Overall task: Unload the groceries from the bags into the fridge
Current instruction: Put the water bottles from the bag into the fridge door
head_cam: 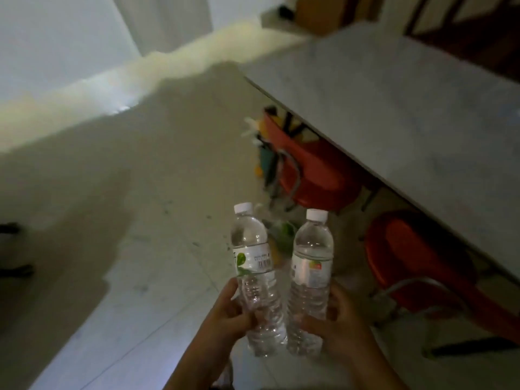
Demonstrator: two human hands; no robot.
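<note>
The left hand (225, 313) grips one water bottle (254, 274). The right hand (337, 319) grips a second bottle (311, 274), just beside it, both upright above the tiled floor (146, 291).

Pale tiled floor (118, 192), marble table (394, 108) (dim light).
</note>
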